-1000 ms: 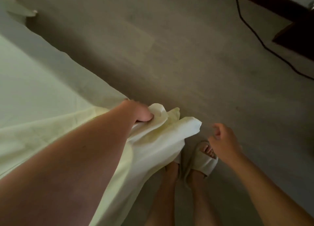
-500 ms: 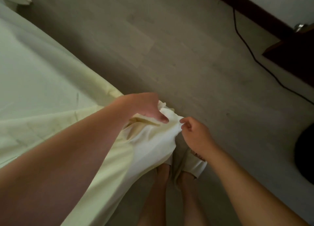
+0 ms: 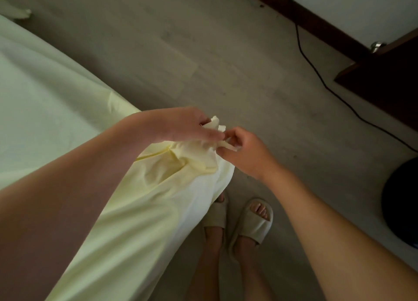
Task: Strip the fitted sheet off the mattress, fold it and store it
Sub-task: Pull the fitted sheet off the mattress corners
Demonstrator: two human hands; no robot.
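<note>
Corner of fitted sheet [image 3: 158, 199] hidden under left hand [image 3: 183, 125], left slipper [image 3: 216, 212] half behind it, dark round object [image 3: 401, 201] cropped

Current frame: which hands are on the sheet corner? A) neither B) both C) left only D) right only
B: the left hand grips the bunched corner of the fitted sheet, and the right hand pinches the same corner from the other side.
</note>
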